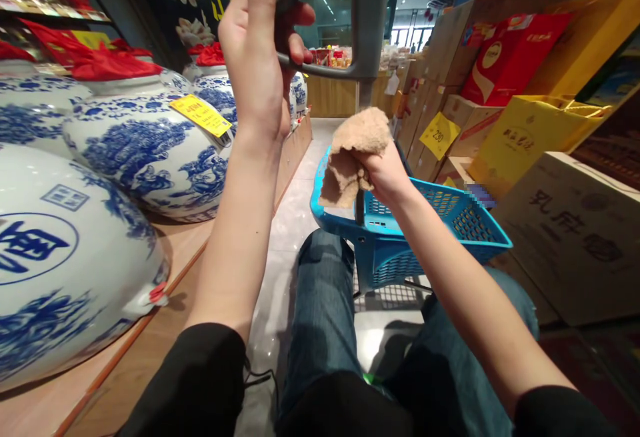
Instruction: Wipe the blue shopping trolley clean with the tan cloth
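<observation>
At the top centre, my left hand (263,57) is closed around the grey plastic handle (370,23) of a shopping cart, fingers curled over its lower bar. Lower and to the right, my right hand (383,167) grips a fuzzy tan cloth (363,130). The cloth lies against the cart's upright post just under the handle, and its folds hide most of my fingers. Below the cloth sits the cart's blue plastic basket (395,257), between and in front of my bent knees in jeans.
Large blue-and-white porcelain jars (135,137) with red cloth tops line a wooden platform (115,370) on the left. Stacked cartons (570,237), a yellow gift bag (523,147) and a red box (510,57) crowd the right. A tiled aisle (303,170) runs ahead toward a wooden counter (327,95).
</observation>
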Available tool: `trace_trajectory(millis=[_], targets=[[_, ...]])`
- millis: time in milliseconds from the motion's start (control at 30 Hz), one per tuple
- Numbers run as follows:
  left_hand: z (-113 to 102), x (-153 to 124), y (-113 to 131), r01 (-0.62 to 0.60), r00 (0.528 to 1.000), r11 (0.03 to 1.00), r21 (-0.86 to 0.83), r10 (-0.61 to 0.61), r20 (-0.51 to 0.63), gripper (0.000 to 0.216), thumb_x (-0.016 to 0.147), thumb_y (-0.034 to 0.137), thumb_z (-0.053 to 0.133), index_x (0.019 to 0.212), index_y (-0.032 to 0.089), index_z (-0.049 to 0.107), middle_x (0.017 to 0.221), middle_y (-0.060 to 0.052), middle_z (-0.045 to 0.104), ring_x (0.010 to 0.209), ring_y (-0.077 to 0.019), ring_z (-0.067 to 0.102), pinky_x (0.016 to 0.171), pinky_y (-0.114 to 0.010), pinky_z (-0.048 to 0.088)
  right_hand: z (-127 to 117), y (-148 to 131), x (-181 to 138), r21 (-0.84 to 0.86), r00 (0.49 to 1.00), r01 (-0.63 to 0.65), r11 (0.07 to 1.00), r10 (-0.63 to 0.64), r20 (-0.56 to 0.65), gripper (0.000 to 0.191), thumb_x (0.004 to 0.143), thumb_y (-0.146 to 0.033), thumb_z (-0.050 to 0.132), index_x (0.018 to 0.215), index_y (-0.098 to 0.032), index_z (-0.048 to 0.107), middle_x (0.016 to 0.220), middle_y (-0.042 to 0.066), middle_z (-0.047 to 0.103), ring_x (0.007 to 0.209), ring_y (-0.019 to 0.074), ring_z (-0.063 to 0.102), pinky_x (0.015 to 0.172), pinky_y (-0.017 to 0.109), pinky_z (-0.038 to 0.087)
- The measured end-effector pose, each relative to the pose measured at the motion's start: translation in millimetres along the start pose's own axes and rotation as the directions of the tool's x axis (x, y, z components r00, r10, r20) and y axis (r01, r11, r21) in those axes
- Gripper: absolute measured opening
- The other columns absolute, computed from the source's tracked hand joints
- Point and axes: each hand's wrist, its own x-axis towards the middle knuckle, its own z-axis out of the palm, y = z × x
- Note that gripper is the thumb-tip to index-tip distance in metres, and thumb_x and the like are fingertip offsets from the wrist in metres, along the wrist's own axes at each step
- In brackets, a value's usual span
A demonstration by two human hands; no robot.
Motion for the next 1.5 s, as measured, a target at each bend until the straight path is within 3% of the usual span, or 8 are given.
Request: trace_trajectory(millis=[167, 267, 533, 733, 867, 1033, 1300, 1500], targets=[[0, -3, 1, 0.001, 1.0, 1.0, 0.011, -0.001, 0.013, 0.04, 0.113, 0.03, 0.035, 0.079, 0.023, 0.055, 0.069, 0.004, 0.064, 0.052, -0.0069, 0.05, 0.049, -0.019, 0.042, -12, 23, -48, -0.048, 0.979, -0.189, 0.981, 0.192, 0.062, 0.04, 0.063, -0.05, 0.084, 0.087, -0.023, 0.066, 0.092, 0.006, 0.076, 0.095, 0.0276, 0.072, 0.092, 0.047, 0.06], [1, -4, 1, -0.001, 1.0, 1.0, 0.001, 0.001, -0.009, 0.039, 0.111, 0.035, 0.041, 0.078, 0.023, 0.058, 0.073, 0.001, 0.063, 0.052, -0.0088, 0.051, 0.049, -0.022, 0.04, -21, 14, -45, -0.086, 0.955, -0.254, 0.963, 0.264, 0.138, 0.036, 0.064, -0.044, 0.086, 0.085, -0.023, 0.066, 0.088, 0.005, 0.074, 0.092, 0.0273, 0.071, 0.089, 0.049, 0.061], [1, -2, 1, -0.009, 1.0, 1.0, 0.011, 0.01, -0.016, 0.038, 0.111, 0.03, 0.04, 0.076, 0.022, 0.056, 0.072, 0.001, 0.061, 0.054, -0.0107, 0.052, 0.051, -0.023, 0.04, -18, -1, -4, -0.033, 0.999, -0.032, 0.999, 0.031, -0.032, 0.043, 0.067, -0.049, 0.085, 0.092, -0.025, 0.06, 0.097, 0.001, 0.073, 0.108, 0.0244, 0.068, 0.098, 0.044, 0.059], [1, -1, -1, -0.027, 1.0, 0.999, -0.022, 0.027, 0.009, 0.037, 0.112, 0.026, 0.039, 0.079, 0.02, 0.056, 0.069, 0.002, 0.061, 0.048, -0.0061, 0.047, 0.048, -0.022, 0.037, -25, 24, -67, -0.097, 0.936, -0.283, 0.954, 0.297, 0.188, 0.033, 0.065, -0.042, 0.083, 0.087, -0.023, 0.068, 0.093, 0.006, 0.077, 0.096, 0.0276, 0.073, 0.093, 0.048, 0.062], [1, -2, -1, -0.022, 1.0, 0.999, -0.029, 0.023, 0.013, 0.037, 0.113, 0.027, 0.037, 0.082, 0.019, 0.057, 0.068, 0.004, 0.062, 0.049, -0.0053, 0.047, 0.049, -0.021, 0.038, -27, 8, -49, -0.077, 0.941, -0.26, 0.963, 0.27, 0.204, 0.03, 0.066, -0.037, 0.084, 0.09, -0.025, 0.07, 0.096, 0.004, 0.079, 0.094, 0.0248, 0.074, 0.095, 0.045, 0.061], [-3, -4, -4, -0.017, 1.0, 0.998, -0.06, 0.018, 0.012, 0.033, 0.112, 0.03, 0.042, 0.086, 0.02, 0.06, 0.071, 0.004, 0.063, 0.052, -0.0058, 0.047, 0.051, -0.022, 0.038, -20, -1, -9, 0.023, 0.994, -0.105, 0.994, 0.104, 0.044, 0.035, 0.067, -0.045, 0.082, 0.094, -0.026, 0.069, 0.101, 0.003, 0.078, 0.099, 0.022, 0.072, 0.098, 0.04, 0.06], [-7, -2, -20, 0.126, 0.99, 0.975, -0.181, -0.136, -0.045, 0.034, 0.098, 0.06, 0.061, 0.101, 0.026, 0.059, 0.075, 0.005, 0.063, 0.077, -0.0092, 0.061, 0.07, -0.021, 0.049, -23, 28, -68, -0.146, 0.94, -0.23, 0.962, 0.258, 0.224, 0.025, 0.067, -0.038, 0.08, 0.085, -0.023, 0.071, 0.09, 0.004, 0.08, 0.088, 0.0257, 0.076, 0.087, 0.043, 0.063], [-5, 1, -31, 0.107, 0.983, 0.969, -0.222, -0.137, -0.126, 0.049, 0.092, 0.075, 0.055, 0.1, 0.027, 0.061, 0.072, 0.003, 0.061, 0.085, -0.0132, 0.065, 0.071, -0.026, 0.052, -8, -17, 8, -0.045, 0.989, -0.077, 0.996, 0.082, 0.126, 0.035, 0.069, -0.05, 0.08, 0.087, -0.023, 0.067, 0.091, 0.003, 0.076, 0.091, 0.022, 0.071, 0.088, 0.04, 0.062]])
